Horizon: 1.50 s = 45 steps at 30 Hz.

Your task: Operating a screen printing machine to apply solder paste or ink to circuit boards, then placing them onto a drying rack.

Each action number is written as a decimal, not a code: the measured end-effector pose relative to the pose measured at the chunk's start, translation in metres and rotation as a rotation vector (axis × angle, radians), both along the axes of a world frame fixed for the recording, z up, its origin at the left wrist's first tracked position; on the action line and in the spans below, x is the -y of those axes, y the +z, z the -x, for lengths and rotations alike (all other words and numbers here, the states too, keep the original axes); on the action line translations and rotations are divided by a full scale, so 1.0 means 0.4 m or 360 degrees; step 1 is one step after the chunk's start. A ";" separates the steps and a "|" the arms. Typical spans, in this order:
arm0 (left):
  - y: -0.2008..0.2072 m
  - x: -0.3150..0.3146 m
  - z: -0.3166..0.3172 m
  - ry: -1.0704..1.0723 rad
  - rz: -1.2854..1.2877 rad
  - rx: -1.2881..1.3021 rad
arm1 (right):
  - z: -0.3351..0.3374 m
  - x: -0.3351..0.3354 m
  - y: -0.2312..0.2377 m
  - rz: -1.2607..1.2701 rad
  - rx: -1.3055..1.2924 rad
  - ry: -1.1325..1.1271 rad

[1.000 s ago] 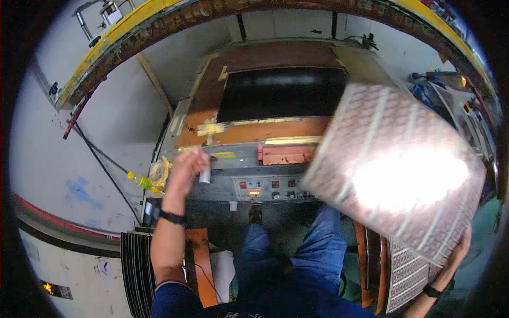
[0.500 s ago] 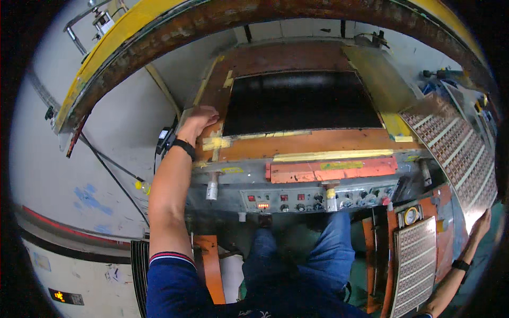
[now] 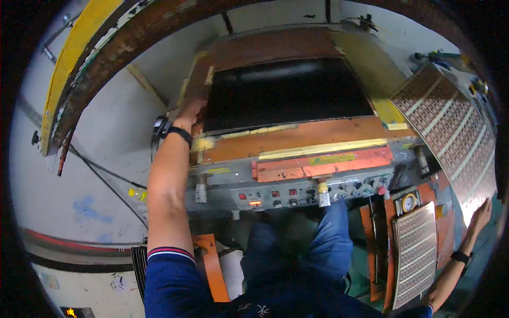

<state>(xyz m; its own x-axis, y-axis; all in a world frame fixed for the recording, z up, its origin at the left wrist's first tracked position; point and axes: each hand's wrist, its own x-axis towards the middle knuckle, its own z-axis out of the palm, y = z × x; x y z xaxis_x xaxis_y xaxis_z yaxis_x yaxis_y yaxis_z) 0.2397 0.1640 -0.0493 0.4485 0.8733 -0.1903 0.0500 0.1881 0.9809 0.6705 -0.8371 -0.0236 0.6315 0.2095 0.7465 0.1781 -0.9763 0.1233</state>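
My right hand (image 3: 480, 213) grips the near lower corner of a large thin copper-coloured panel (image 3: 450, 127) at the far right. Rows of small repeated patterns and pale stripes cover that sheet, which slants beside the machine's table. At the left edge of the orange-brown table (image 3: 339, 129), my left hand (image 3: 192, 112) lies close to a black rectangular sheet (image 3: 286, 95). Motion smears its fingers, so their grip cannot be made out. Yellow tape runs along parts of the black sheet's border.
A curved frame with a yellow edge (image 3: 79, 58) arches overhead. Below the table's front are a control panel (image 3: 283, 197) with knobs and a red bar (image 3: 318, 165). Lower right, more patterned panels (image 3: 416, 257) stand near a round gauge (image 3: 409, 202).
The view has shifted, with the table now tilted and further up and left. My left hand still lies at the table's left edge; my right hand still holds the panel's corner.
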 end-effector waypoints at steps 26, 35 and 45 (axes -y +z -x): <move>0.094 0.606 1.307 0.1455 -0.0868 0.0100 | -0.051 -1.297 0.007 -0.0469 -0.1070 0.1210; 0.136 0.625 1.320 0.1471 -0.0860 0.0046 | -0.186 -1.574 -0.158 -0.0905 -0.1358 0.1829; 0.122 0.596 1.351 0.1465 -0.0874 -0.0035 | -0.219 -1.527 -0.185 -0.1029 -0.1548 0.1848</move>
<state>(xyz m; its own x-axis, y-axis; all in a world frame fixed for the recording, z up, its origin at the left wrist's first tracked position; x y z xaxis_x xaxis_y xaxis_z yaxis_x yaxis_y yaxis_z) -0.3007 -0.0744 -0.0006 -0.4246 0.8425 0.3314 0.1324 -0.3043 0.9433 0.7582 -0.2264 -0.0977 0.6236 0.7064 0.3347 0.5682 -0.1156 -0.8147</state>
